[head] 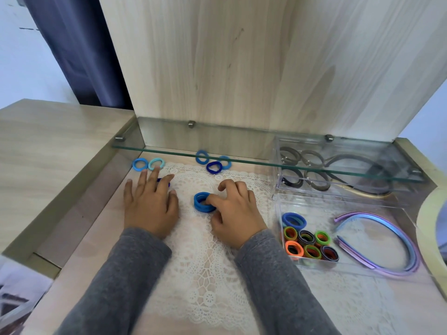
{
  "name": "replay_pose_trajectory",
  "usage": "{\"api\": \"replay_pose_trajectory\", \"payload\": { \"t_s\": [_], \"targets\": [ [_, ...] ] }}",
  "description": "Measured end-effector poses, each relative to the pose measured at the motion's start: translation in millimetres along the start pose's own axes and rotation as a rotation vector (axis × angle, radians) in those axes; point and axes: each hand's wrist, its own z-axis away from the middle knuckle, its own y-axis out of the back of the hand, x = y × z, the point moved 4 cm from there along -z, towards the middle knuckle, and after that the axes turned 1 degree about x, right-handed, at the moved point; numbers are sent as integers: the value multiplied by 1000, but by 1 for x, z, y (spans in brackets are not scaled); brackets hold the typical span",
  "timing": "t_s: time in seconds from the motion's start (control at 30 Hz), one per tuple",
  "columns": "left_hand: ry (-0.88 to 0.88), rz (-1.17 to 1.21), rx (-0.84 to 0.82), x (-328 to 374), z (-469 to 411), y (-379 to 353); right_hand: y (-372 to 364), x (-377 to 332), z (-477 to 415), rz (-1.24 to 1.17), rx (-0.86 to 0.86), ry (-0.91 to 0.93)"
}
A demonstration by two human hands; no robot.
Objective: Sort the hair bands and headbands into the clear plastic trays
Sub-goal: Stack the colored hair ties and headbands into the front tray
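A stack of blue hair bands lies on the lace mat, pinched by the thumb and fingers of my right hand. My left hand rests flat, fingers spread, over a dark blue band that barely shows; its fingertips touch a pale teal band. A light blue band lies beside that one. Three more blue bands lie under the glass shelf. The near clear tray holds blue, green, orange and black bands and purple-blue headbands. The far clear tray holds dark bands and headbands.
A glass shelf runs across above the back of the recess. Wooden walls close the left side and the back. A white lace mat covers the middle. A pale round rim stands at the right edge.
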Motion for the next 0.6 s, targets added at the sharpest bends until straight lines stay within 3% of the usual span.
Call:
{"api": "replay_pose_trajectory", "payload": {
  "t_s": [0.13,0.37,0.6],
  "targets": [
    [-104,-23,191,7,5,11,8,0,4,57,-84,2],
    [-368,-42,328,30,22,24,18,-1,7,109,-134,0],
    [-348,101,59,44,40,5,23,-8,11,160,-60,44]
  ]
}}
